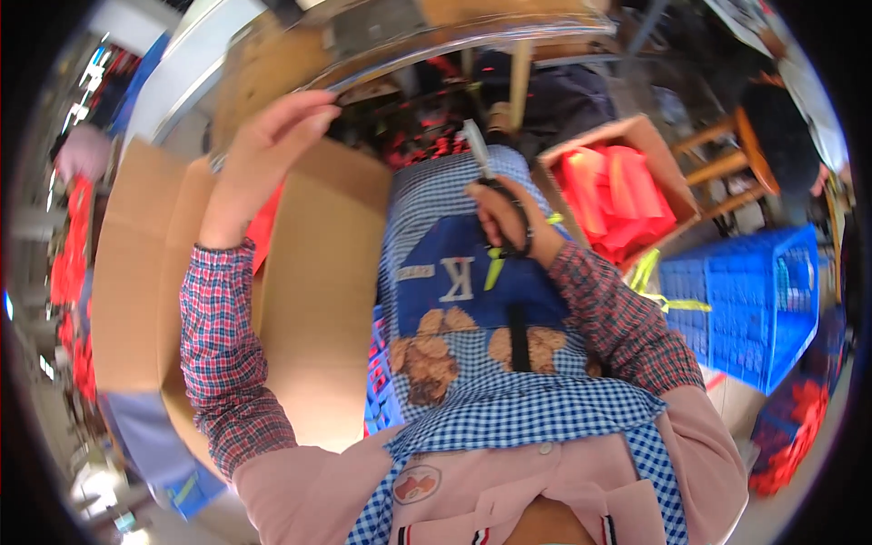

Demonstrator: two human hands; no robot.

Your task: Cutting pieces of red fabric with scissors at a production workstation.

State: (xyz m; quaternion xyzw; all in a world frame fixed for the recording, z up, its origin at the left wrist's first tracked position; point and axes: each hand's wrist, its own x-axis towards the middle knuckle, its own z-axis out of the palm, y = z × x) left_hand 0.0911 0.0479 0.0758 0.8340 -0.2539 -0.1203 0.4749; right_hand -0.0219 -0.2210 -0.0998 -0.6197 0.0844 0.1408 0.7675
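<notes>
Left hand (272, 136): raised high, arm bent at elbow, fingers pinched on the edge of a shiny metal rim (436, 41), up and left of the apron.
Right hand (504, 222): closed around the black handles of scissors (490, 182), resting over the upper part of the apron (472, 300).
Scissors: grey blade pointing up, away from the body; handles hidden mostly in the fingers.
Apron: blue and white checks, dark blue patch with brown shapes, covering the lap.
Cardboard box (309, 300): big, brown, just left of the apron, flaps open.
Red things (618, 195): in a smaller box, up and right of the apron.
Blue crate (754, 300): right of the apron, near the right elbow.
Free room: narrow, only above the apron between both boxes.
</notes>
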